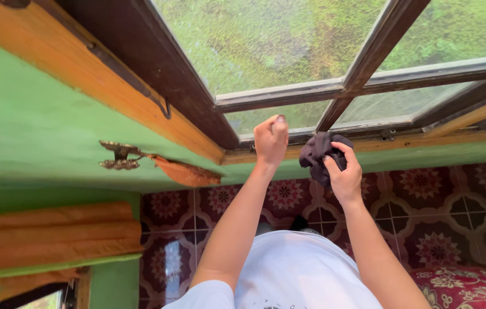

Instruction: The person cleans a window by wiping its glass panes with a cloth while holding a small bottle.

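left hand [270, 140] fisted at window frame [289, 91], right hand [343, 174] fingers gripping dark cloth [318, 153]

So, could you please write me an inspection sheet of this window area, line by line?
Surface: glass panes in a dark wooden window frame, glass looks cloudy.
Job's things: dark cloth, bunched against the lower frame.
Clutter: nothing seen.
Hands: left hand closed, resting at the lower frame; right hand grips the cloth.
Cables: nothing seen.
Surroundings: green wall with a metal hook, orange curtain, patterned floor tiles, grass outside.
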